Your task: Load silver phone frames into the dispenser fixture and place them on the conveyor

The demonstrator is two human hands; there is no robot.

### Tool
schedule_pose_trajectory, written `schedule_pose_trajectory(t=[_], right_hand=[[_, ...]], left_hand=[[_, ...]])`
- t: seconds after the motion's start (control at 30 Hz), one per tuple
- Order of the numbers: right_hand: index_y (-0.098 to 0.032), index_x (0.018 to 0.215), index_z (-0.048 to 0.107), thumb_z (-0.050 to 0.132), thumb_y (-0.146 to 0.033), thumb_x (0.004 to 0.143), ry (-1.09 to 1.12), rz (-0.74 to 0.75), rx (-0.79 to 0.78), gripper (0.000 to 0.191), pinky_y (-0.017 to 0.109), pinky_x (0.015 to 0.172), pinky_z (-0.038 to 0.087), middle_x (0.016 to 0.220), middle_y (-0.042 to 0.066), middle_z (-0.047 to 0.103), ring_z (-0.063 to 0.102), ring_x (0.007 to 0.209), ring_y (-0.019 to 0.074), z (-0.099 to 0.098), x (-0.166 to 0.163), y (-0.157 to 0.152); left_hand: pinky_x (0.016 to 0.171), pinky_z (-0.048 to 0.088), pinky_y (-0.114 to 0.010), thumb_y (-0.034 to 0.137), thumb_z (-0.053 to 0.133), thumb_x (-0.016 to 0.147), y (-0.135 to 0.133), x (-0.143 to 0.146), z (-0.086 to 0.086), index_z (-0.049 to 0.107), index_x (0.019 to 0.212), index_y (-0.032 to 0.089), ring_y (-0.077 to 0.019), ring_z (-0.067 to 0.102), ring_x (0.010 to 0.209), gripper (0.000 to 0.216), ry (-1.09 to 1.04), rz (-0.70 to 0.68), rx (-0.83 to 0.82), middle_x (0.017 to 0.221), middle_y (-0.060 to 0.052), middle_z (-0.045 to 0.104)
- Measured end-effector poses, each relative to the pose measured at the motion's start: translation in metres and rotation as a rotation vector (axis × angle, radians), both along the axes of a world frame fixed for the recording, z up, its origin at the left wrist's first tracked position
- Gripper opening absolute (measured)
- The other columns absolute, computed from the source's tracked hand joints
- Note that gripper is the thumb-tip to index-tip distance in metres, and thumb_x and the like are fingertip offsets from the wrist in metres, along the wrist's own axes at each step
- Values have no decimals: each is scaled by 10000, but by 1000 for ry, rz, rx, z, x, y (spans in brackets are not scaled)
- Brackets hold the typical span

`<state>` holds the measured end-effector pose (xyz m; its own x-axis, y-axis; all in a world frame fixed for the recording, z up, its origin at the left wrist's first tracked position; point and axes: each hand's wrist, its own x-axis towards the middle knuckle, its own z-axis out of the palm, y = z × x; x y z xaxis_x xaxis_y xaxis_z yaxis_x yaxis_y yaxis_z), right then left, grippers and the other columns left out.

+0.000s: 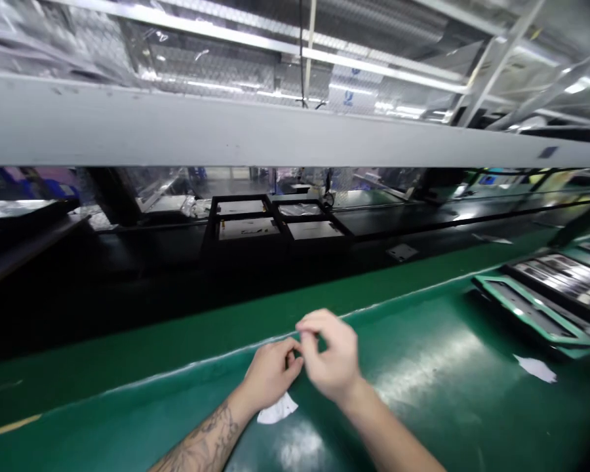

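Observation:
My left hand (273, 372) hovers over the green work surface (413, 406) with its fingers closed in a pinch. Beside it, almost touching, my right hand (333, 357) is also pinched, thumb against forefinger. Anything between the fingertips is too small or blurred to make out. A crumpled white scrap (278, 410) lies on the surface just under my left wrist. Farther right, another white scrap (535, 368) rests near a green-rimmed frame (531, 309).
Behind the green ledge runs a black conveyor belt (142, 275) carrying black-framed trays (280, 242) and a small grey plate (402, 252). On the right, a black tray (565, 278) holds several shiny strips. A white beam (187, 128) crosses above the belt.

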<state>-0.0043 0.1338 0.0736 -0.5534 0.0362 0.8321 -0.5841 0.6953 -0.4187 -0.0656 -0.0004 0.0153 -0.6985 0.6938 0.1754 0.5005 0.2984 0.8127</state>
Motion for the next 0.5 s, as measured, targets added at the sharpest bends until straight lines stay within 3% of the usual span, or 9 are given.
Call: schedule_pose_trajectory(t=[0.07,0.2,0.37,0.5], right_hand=[[-177,861,666,515,-108,891,-52,-20,4,169,288,687,525,787,37,679,626,723,156,-20,0,-7],[-212,848,666,530,-125,772,-213,-66,-65,179,286,713,520,784,9,707,624,705,166,-57,-12,-19],[-227,856,685,591,-170,755,-380,-77,4,149,250,722,530,782,-18,716,652,727,164,-65,-23,-8],[-236,926,707,644,-241,780,-533,-126,50,159,235,771,544,800,-27,718,689,783,164,-71,-25,-3]], left_hand=[[752,457,-304,180,517,843,-1,-1,-1,699,940,202,-195,660,826,208,-42,-14,76,900,-38,731],[783,512,-319,218,456,866,-5,-4,-1,680,994,189,-222,680,873,260,-120,8,91,995,-76,739],[848,560,-344,304,510,802,-6,-11,-2,683,1103,192,-281,705,990,364,-85,39,-8,1068,-86,754],[905,579,-374,407,501,810,-9,-13,-14,687,1122,214,-314,711,1060,411,-2,134,-78,1112,-82,762]])
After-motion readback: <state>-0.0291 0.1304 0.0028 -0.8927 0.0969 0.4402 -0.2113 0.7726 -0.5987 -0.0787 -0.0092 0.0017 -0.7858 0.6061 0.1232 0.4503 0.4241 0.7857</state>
